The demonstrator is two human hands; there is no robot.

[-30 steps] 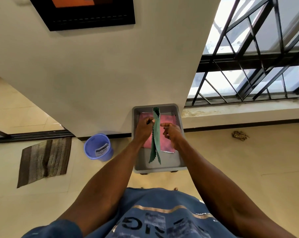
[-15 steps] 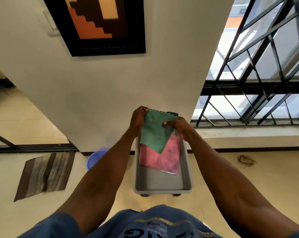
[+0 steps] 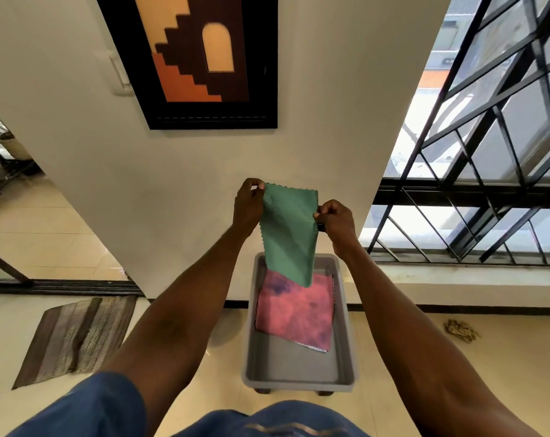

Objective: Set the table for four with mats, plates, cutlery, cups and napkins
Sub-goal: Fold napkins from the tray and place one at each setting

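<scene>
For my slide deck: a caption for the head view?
Both hands, left hand and right hand, hold a green napkin above a grey tub.

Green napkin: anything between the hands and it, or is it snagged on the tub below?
Nothing between them. Left hand and right hand each pinch a top corner of the green napkin. It hangs free above the grey tub and pink cloth.

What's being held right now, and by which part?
The green napkin, hanging above the grey bin. The left hand pinches its top left corner; the right hand pinches its right edge, a little lower.
</scene>
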